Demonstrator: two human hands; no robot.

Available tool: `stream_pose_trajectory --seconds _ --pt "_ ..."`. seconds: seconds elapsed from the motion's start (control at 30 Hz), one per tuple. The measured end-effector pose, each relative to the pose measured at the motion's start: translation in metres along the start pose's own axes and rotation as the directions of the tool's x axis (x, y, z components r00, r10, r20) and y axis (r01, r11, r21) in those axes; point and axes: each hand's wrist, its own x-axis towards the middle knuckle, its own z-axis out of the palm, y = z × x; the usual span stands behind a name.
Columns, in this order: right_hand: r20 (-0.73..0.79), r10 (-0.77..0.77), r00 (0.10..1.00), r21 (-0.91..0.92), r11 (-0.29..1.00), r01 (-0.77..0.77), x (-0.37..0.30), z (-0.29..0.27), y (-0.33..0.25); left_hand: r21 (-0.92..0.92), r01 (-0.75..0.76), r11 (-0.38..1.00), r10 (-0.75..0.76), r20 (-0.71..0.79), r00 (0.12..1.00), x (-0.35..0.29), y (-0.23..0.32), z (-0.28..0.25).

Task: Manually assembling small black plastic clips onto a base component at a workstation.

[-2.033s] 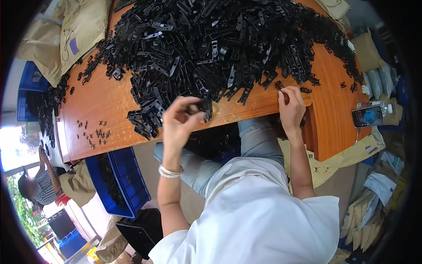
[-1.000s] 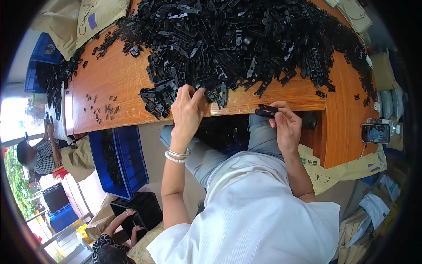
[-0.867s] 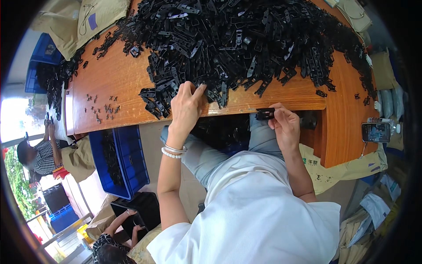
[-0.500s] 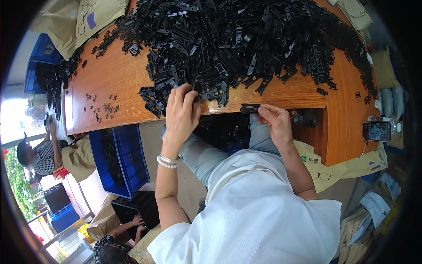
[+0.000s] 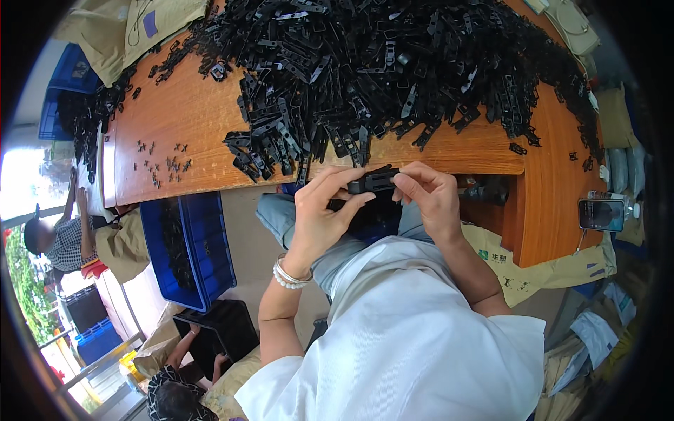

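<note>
- Just off the near edge of the counter [image 5: 168, 116], above the lap, a black plastic part [image 5: 373, 182] is held in the air by the two hands together
- The left hand [image 5: 317, 210] has its fingers bent around the left end of this part, with the thumb below and the other fingers above, so it is grasping
- The right hand [image 5: 434, 202] pinches the right end of the same part between thumb and fingertips, so these fingers are also grasping
- The part lies nearly level between the hands, with its right end a little higher; its finer details are too small to tell
- Behind the hands, a large pile of black parts [image 5: 337, 77] covers the middle of the counter and reaches almost to the near edge
- On the left side of the counter, some small dark pieces [image 5: 172, 165] are scattered, well apart from the hands
- At the left wrist there are pale bracelets [image 5: 288, 278]
- To the right of the counter, a phone [image 5: 601, 215] stands with its screen lit
- Below the counter on the left, a blue crate [image 5: 214, 245] contains more black parts
- Near this crate, another person [image 5: 172, 398] reaches both arms toward a black box [image 5: 235, 326]
</note>
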Motion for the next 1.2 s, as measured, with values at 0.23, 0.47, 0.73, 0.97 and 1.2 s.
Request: stream_pose_trajectory --seconds 0.23,0.47,0.73,0.97,1.2 --pt "0.112 -0.211 0.971 -0.259 0.937 0.234 -0.004 0.0 0.004 -0.607 0.551 0.573 -0.52 0.251 0.817 -0.001 -0.006 0.018" --pt "0.037 -0.12 0.992 -0.07 0.99 0.123 0.0 0.006 0.006 -0.564 0.486 0.667 -0.433 0.238 0.87 0.0 -0.009 0.014" --pt "0.038 0.002 0.999 0.038 0.999 -0.003 0.007 -0.001 0.012 -0.43 0.262 0.864 -0.045 0.452 0.891 0.036 -0.03 -0.018" --pt "-0.037 -0.022 0.999 0.085 0.996 0.025 0.001 -0.015 0.02 0.48 0.079 0.874 0.057 -0.261 0.964 0.152 -0.148 -0.109" --pt "-0.053 0.02 0.998 0.098 0.995 -0.015 0.0 -0.025 0.024 0.727 -0.103 0.679 0.08 0.067 0.995 0.161 -0.144 -0.119"
